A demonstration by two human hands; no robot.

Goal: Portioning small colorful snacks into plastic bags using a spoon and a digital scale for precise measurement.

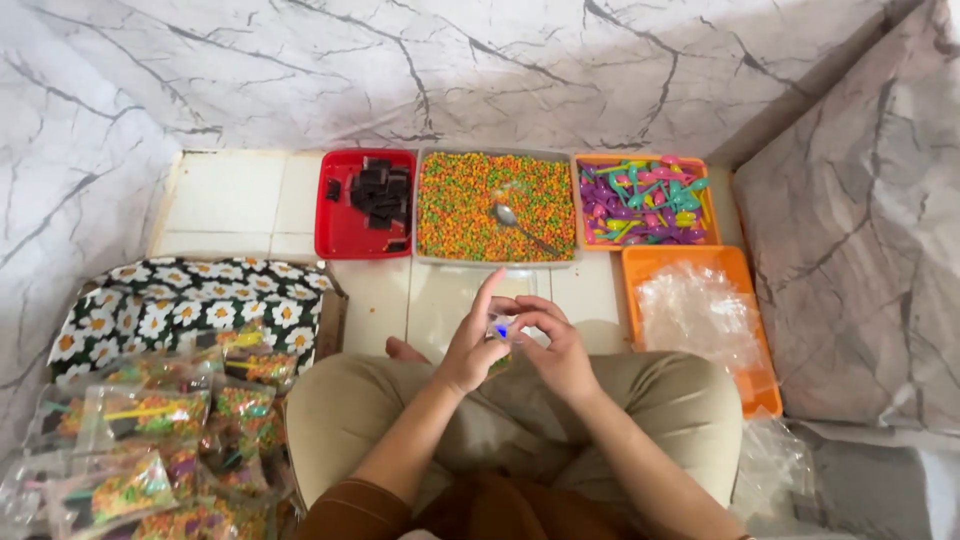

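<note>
My left hand (pixel 470 345) and my right hand (pixel 555 345) meet over my crossed legs and pinch a small clear plastic bag (pixel 500 328) between their fingers. The bag holds a bit of colourful candy and something blue. Straight ahead on the floor lies a grey tray of tiny orange, green and yellow candies (pixel 495 205) with a metal spoon (pixel 512 222) resting in it.
A red tray with dark chocolate pieces (pixel 365 200) sits left of the candy. An orange tray of small coloured plastic spoons (pixel 645 200) lies to the right, with an orange tray of clear bags (pixel 700 320) below it. Filled packets (pixel 150 440) pile by a daisy-print box at left.
</note>
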